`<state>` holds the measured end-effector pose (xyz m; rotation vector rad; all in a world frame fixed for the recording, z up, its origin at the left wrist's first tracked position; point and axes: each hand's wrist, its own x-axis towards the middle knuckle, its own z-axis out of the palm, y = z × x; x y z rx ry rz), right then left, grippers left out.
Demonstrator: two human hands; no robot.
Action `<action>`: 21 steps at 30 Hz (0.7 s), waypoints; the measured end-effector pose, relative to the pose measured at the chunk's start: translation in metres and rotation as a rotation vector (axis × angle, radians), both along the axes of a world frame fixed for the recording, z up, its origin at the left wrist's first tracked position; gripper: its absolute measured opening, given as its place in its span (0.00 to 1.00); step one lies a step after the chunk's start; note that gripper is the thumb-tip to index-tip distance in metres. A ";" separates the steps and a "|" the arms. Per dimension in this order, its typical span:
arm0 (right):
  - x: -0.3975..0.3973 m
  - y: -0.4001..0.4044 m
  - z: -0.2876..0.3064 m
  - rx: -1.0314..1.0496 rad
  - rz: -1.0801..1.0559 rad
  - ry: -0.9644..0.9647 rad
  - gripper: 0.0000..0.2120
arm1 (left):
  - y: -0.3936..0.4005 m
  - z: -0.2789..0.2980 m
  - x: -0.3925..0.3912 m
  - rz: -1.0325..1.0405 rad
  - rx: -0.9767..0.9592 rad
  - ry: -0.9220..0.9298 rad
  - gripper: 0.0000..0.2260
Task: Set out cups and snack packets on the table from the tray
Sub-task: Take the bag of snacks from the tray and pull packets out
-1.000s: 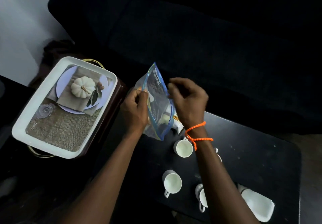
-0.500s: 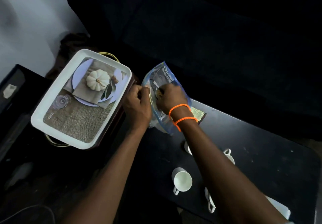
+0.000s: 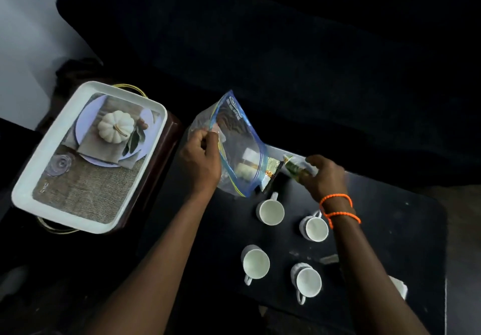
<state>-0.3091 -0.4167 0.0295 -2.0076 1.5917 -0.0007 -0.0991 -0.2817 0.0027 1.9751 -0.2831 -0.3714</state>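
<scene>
My left hand (image 3: 201, 160) grips the open mouth of a clear zip bag (image 3: 240, 149) with a blue edge, held upright over the black table's (image 3: 400, 233) far left corner. Pale snack packets still show inside the bag. My right hand (image 3: 324, 176), with orange bracelets at the wrist, holds a green snack packet (image 3: 292, 166) just right of the bag, low over the table. Another yellow-green packet (image 3: 272, 169) lies on the table by the bag. Several white cups stand on the table, among them one (image 3: 270, 211) near the bag and one (image 3: 255, 264) nearer me.
A white tray (image 3: 39, 178) with a printed pumpkin picture sits on a dark stand left of the table. A dark sofa (image 3: 286, 48) fills the far side. A white folded object (image 3: 398, 286) lies at the table's near right, partly behind my arm.
My right hand has come out of the bag with a green packet and moved right, down toward the table. My left hand still holds the bag.
</scene>
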 end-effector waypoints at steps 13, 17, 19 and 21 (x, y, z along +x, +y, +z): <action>0.172 0.050 0.004 0.033 0.400 -0.214 0.10 | 0.015 0.006 -0.001 -0.057 0.002 -0.052 0.14; 0.204 0.052 -0.029 0.115 0.336 -0.028 0.18 | 0.022 0.000 0.008 -0.039 -0.066 -0.037 0.17; 0.206 0.053 -0.044 0.133 0.427 0.079 0.17 | 0.025 -0.003 0.011 -0.062 -0.111 -0.041 0.17; 0.201 0.056 -0.054 0.086 0.583 0.253 0.11 | 0.026 -0.005 0.015 -0.076 -0.124 -0.044 0.18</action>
